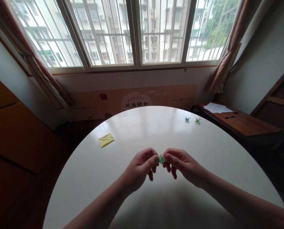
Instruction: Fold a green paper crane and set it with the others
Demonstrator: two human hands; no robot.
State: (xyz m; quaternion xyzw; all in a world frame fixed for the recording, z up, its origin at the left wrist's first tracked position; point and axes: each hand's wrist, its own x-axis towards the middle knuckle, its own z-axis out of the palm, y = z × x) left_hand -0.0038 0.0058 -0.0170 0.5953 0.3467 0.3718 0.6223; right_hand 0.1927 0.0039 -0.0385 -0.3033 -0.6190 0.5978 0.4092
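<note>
Between my two hands, above the white round table (89, 178), is a small green paper crane (161, 159). My left hand (144, 163) pinches its left side between thumb and forefinger. On the other side, the thumb and forefinger of my right hand (180, 161) close on its right part. The remaining fingers of both hands curl loosely below. Two more folded cranes stand near the table's far right edge: a teal paper crane (187, 120) and a light green paper crane (197, 121).
A yellow packet of paper (106, 140) lies on the table's left side. Beyond the right edge, a wooden side table (253, 122) bears white sheets (218, 107) and a dark pen-like item (229, 117). A printed cardboard panel (180, 95) stands below the barred window.
</note>
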